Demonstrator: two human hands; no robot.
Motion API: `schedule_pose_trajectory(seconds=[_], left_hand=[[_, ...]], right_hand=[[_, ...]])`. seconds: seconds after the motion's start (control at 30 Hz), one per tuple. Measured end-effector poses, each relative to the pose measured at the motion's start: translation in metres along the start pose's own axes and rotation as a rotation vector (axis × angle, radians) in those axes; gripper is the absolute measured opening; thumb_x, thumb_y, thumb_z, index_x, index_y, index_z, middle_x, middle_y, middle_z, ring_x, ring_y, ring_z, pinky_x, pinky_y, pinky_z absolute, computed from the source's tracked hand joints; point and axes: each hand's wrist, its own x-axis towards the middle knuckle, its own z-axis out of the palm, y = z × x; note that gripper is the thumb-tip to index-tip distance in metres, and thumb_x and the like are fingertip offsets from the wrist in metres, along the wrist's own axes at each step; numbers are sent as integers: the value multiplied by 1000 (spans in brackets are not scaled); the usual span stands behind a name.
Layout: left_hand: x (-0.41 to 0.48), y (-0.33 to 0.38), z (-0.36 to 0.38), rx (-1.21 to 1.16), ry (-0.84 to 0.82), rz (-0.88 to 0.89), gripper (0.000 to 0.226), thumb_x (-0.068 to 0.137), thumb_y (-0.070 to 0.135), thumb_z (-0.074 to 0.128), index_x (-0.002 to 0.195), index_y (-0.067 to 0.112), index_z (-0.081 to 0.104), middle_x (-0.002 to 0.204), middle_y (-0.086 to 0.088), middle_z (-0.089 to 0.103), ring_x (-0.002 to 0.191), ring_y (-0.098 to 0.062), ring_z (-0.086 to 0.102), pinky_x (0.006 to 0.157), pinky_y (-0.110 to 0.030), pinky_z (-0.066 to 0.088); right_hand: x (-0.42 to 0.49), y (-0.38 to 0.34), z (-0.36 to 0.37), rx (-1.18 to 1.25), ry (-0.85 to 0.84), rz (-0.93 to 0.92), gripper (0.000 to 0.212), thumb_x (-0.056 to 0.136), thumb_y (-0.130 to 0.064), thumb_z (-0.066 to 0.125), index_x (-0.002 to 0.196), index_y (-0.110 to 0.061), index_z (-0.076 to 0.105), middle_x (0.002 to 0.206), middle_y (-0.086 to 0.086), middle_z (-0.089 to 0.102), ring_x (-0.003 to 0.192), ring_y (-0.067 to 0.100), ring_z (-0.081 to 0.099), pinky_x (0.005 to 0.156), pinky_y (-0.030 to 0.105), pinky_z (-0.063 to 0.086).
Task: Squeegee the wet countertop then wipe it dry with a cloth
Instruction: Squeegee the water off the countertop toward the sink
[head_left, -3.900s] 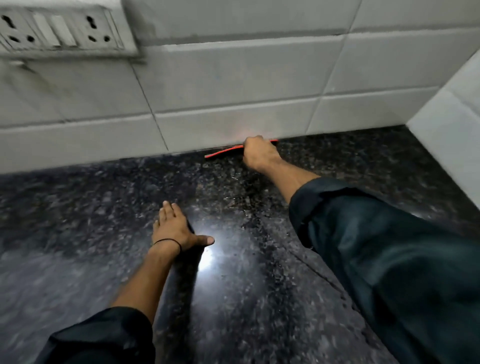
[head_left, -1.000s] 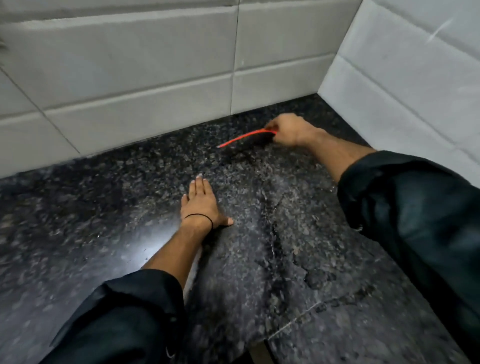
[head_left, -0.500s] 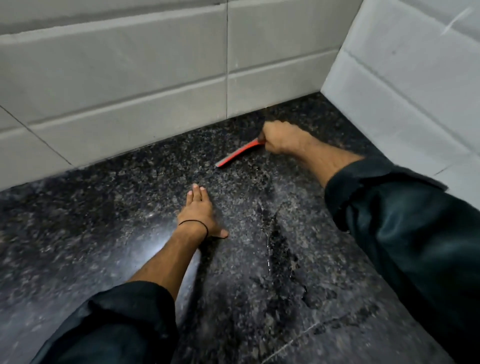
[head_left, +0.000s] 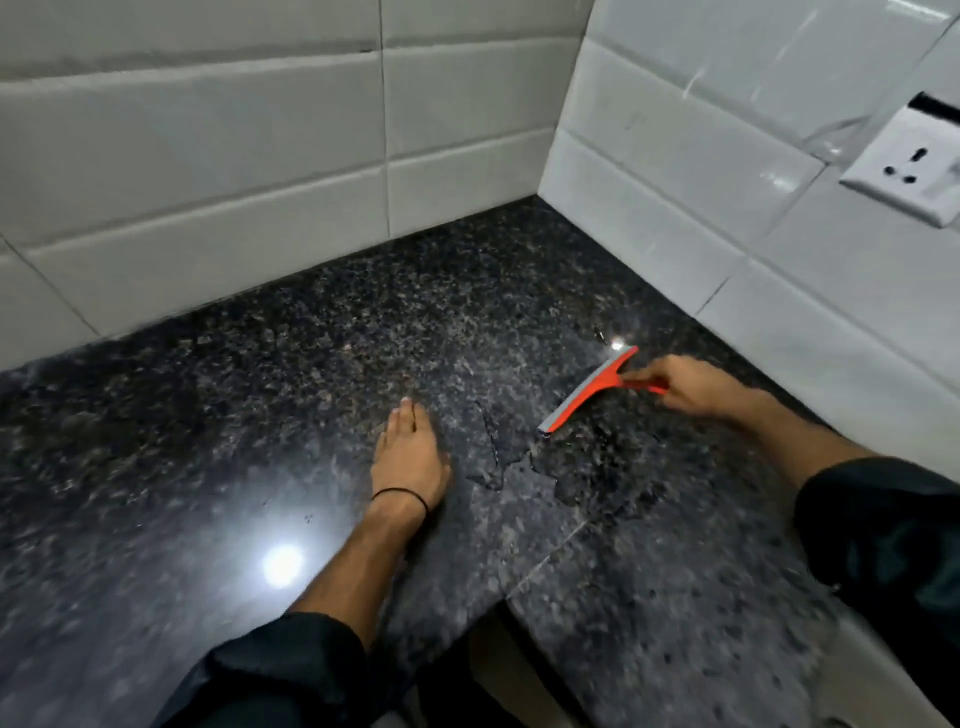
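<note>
A red squeegee (head_left: 589, 389) with a grey blade lies with its blade on the black speckled granite countertop (head_left: 260, 395), right of centre. My right hand (head_left: 685, 385) grips its red handle. A patch of water (head_left: 587, 467) with a ragged edge spreads just in front of the blade. My left hand (head_left: 410, 457) rests flat on the countertop, fingers straight and pointing toward the back wall, with a thin black band at the wrist. No cloth is in view.
White tiled walls (head_left: 208, 171) meet at a corner at the back right. A white wall socket (head_left: 904, 166) sits on the right wall. The countertop's front edge and a seam (head_left: 545, 556) run near the bottom centre. A light glare shows on the stone at lower left.
My right hand has drawn the squeegee away from the back wall, nearer and rightward, and the blade now slants. The camera view has swung right. The left hand stays flat on the stone.
</note>
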Motion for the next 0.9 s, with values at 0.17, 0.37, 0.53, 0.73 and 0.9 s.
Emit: schedule_pose_trajectory(seconds=[0.17, 0.37, 0.53, 0.73, 0.9], left_hand=[[-50, -6, 5, 16, -183, -140, 120, 77, 46, 75, 152, -1, -6, 161, -19, -11, 149, -34, -4, 119, -48, 14], [-74, -26, 12, 58, -215, -213, 140, 63, 58, 81, 151, -1, -11, 159, -18, -20, 149, -34, -10, 117, -56, 15], [-73, -29, 14, 28, -143, -192, 141, 58, 58, 83, 152, 0, -4, 161, -17, -12, 150, -33, -4, 117, -55, 17], [-72, -33, 17, -50, -87, -188, 145, 52, 53, 88, 154, 4, -2, 162, -13, -10, 150, -28, -4, 119, -51, 12], [-72, -34, 17, -51, -92, -200, 147, 50, 53, 89, 154, 7, -5, 162, -11, -14, 150, -26, -8, 121, -48, 8]], right_hand=[[-10, -1, -20, 50, 110, 100, 44, 85, -21, 62, 127, -34, 65, 113, 5, 74, 94, 24, 69, 84, 34, 53], [4, -97, -38, -11, 60, -166, 50, 88, -13, 59, 135, -32, 60, 123, 1, 67, 109, 24, 63, 86, 26, 43], [34, -177, -32, -199, 15, -406, 59, 85, -9, 53, 138, -36, 55, 128, 0, 62, 113, 25, 60, 89, 36, 50], [39, -187, -20, -300, 24, -459, 57, 86, -14, 48, 131, -49, 56, 128, -7, 63, 113, 23, 62, 83, 37, 51], [6, -134, -6, -367, -6, -448, 53, 90, -20, 49, 130, -56, 53, 124, -7, 64, 109, 24, 65, 80, 35, 51]])
